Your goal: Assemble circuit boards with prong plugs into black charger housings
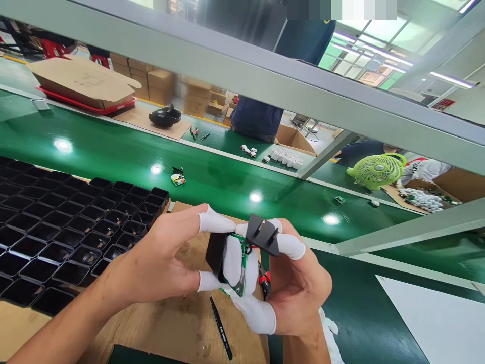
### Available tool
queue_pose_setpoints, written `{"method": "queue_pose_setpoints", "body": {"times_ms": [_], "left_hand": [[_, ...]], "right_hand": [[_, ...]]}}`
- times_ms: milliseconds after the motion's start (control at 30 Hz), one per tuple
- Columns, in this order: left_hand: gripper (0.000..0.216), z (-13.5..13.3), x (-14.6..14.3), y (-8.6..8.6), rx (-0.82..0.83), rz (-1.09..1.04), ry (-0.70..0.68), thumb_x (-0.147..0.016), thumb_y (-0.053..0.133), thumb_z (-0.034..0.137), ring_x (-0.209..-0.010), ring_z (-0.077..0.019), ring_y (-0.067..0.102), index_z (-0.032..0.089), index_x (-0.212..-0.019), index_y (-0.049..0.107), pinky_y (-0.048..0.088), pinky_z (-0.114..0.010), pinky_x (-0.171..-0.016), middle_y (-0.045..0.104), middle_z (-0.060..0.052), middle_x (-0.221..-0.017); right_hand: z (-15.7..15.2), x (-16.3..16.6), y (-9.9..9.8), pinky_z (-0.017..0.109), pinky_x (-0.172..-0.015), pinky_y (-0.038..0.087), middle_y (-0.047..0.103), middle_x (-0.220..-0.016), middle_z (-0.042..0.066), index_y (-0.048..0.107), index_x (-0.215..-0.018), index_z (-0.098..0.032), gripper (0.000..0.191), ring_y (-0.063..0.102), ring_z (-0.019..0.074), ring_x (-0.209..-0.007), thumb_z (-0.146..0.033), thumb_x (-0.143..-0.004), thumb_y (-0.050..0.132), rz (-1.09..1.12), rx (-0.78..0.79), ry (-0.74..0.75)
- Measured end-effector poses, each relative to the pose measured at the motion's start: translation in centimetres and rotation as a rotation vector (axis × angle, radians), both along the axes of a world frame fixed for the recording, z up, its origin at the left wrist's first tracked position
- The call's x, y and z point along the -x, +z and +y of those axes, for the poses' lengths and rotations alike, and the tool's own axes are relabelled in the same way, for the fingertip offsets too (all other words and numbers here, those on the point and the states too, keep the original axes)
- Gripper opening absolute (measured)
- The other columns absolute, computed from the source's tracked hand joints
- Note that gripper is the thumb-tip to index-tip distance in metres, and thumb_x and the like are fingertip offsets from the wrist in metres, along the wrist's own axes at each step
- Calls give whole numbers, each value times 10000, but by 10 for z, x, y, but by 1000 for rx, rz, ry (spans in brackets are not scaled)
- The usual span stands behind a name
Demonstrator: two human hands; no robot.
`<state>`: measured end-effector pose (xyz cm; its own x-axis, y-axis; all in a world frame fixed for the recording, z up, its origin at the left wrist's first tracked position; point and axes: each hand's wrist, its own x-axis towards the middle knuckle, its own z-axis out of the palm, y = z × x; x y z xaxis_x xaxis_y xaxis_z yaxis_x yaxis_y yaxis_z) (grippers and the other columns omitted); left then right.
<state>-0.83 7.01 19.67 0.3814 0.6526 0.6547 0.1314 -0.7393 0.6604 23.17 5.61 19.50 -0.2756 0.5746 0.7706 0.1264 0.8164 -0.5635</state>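
Observation:
Both hands meet over the cardboard-covered bench, fingertips in white finger cots. My left hand grips a black plastic charger housing between thumb and fingers. Pinched in my right hand is a green circuit board with white-wrapped parts, partly inside the housing's mouth. A black plug cover with two pins sits at my right fingertips, beside the board. Below the hands lie black tweezers. Red-handled pliers show partly behind my right hand.
Rows of black housings fill the left side. A green conveyor belt crosses ahead, carrying a small board assembly. A grey metal beam spans above. A green fan and a box of parts stand beyond, near another person.

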Motion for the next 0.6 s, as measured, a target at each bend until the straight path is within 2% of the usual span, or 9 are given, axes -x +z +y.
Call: {"method": "queue_pose_setpoints", "body": {"times_ms": [67, 233, 333, 433, 500, 600], "left_hand": [[587, 0, 0, 0, 4, -27, -8, -844, 952, 144, -999, -254, 873, 293, -1378, 762, 669, -489, -1197, 904, -20, -1226], [594, 3, -2, -5, 41, -75, -49, -843, 993, 190, -1083, -272, 864, 265, -1387, 766, 722, -386, -958, 893, -47, -1211], [623, 5, -3, -8, 70, -92, -63, -820, 1006, 181, -1105, -279, 855, 246, -1393, 773, 709, -388, -957, 887, -71, -1246], [615, 7, -3, -9, 83, -91, -43, -777, 1035, 179, -1080, -274, 861, 235, -1341, 795, 696, -370, -947, 892, -72, -1230], [583, 8, -3, -10, 62, -91, -17, -770, 1051, 194, -1014, -248, 861, 225, -1298, 804, 689, -350, -932, 898, -59, -1172], [568, 8, -4, -10, 38, -84, -6, -777, 1061, 222, -964, -226, 859, 219, -1284, 803, 691, -345, -941, 906, -50, -1137]], "right_hand": [[0, 1, 1, 490, -772, 675, 803, -1206, 83, 685, -1561, -389, 922, 761, 323, -953, -258, -724, 1048, -8, -6, -17], [1, 2, 0, 505, -877, 676, 806, -1271, 97, 702, -1559, -352, 933, 766, 332, -1048, -159, -713, 1047, 9, 49, 19], [0, 4, -1, 505, -885, 685, 811, -1239, 93, 729, -1547, -334, 909, 775, 319, -1013, -158, -716, 1053, 31, 75, 18], [-4, 5, 3, 508, -817, 705, 794, -1123, 94, 773, -1495, -290, 816, 771, 304, -913, -239, -736, 1068, 168, 71, -5], [-8, 3, 7, 525, -777, 722, 796, -1139, 118, 796, -1453, -283, 799, 799, 340, -927, -318, -714, 1098, 237, 75, -14], [-11, 0, 12, 507, -714, 723, 807, -1146, 121, 805, -1418, -320, 777, 822, 347, -892, -390, -704, 1106, 218, 146, 49]]}}
